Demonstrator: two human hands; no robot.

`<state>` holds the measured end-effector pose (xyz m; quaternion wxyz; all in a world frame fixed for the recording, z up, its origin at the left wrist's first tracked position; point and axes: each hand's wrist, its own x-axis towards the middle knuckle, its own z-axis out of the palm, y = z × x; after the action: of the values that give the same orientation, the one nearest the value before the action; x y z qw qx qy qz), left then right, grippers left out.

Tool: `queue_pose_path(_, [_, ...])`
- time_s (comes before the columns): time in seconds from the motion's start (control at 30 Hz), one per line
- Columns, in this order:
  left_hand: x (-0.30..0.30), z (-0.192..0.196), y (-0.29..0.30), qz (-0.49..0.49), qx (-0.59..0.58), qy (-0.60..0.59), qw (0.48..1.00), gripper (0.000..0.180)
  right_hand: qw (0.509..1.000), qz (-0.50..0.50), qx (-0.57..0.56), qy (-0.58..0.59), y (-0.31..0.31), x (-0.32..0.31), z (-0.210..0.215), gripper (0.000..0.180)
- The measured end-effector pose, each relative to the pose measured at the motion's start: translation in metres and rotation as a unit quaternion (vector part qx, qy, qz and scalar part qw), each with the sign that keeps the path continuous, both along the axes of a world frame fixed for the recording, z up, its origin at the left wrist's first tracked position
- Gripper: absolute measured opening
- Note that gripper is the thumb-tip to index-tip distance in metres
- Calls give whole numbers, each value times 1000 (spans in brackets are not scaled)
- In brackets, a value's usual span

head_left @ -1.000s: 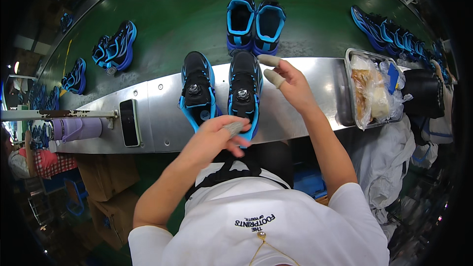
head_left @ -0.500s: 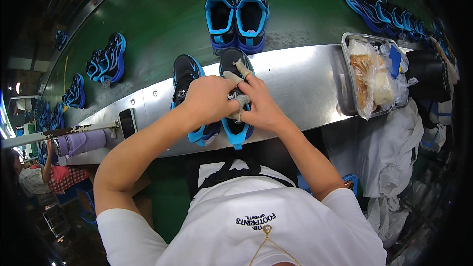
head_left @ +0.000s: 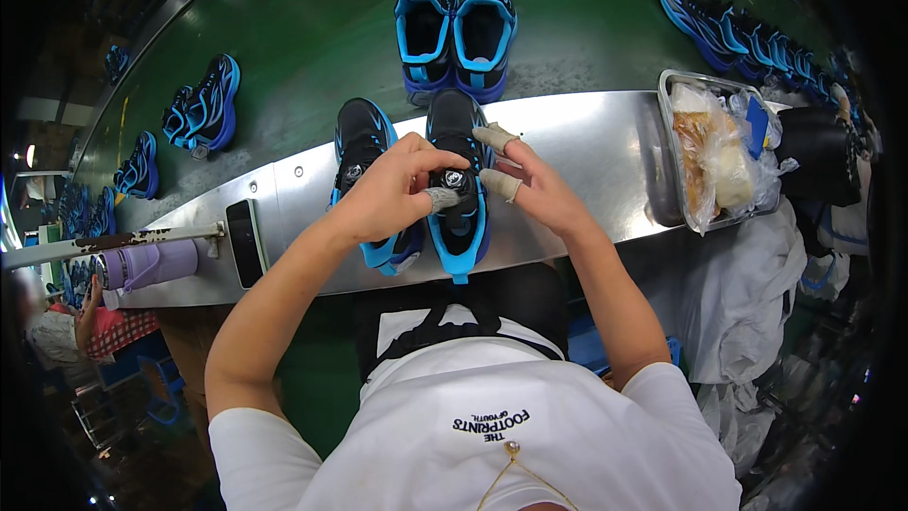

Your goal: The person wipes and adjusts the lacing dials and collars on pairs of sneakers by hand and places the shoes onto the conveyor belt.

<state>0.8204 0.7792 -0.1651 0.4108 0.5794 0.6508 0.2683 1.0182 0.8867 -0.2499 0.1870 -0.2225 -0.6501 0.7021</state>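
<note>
— Where the green conveyor belt [head_left: 312, 28] runs past the steel work ledge [head_left: 586, 147], what lies on each?

— On the belt, a pair of black and blue sneakers [head_left: 456, 36] stands just beyond the ledge, heels toward the person, with more pairs off to the left [head_left: 203, 104] and a row of them at the far right [head_left: 747, 33]. On the ledge sit two more of the same shoes, side by side, toes pointing back at the person and overhanging the near edge. A metal tray [head_left: 673, 161] of plastic-wrapped material rests on the ledge to the right, and a dark smartphone [head_left: 246, 243] lies flat on it to the left.

— Which shoe are the hands on?

— The right sneaker [head_left: 461, 218] of the two. The left sneaker [head_left: 364, 147] beside it is partly covered by the left hand [head_left: 383, 199], which crosses over it.

— And how do the fingers stand?

— The left hand's fingers curl together over the tongue and lacing area of the right sneaker, its taped fingertip [head_left: 441, 198] pressed on the middle of the upper. The right hand [head_left: 539, 194] comes in from the other side; its taped fingers [head_left: 496, 138] are spread a little apart, one lying along the collar edge, another lower against the shoe's side. So the shoe lies between the two hands, touched by both, its toe sticking out below them. Whether either hand truly pinches anything, I cannot tell.
</note>
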Motion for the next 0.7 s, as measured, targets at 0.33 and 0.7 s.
queue_pose_path(0.33, [4, -8, 7, -56, 57, 49, 996, 35, 995, -22, 91, -23, -10, -22, 10, 62])
queue_pose_path(0.7, [-32, 2, -30, 209, 75, 92, 971, 21, 977, -97, 179, -67, -48, -8, 16, 76])
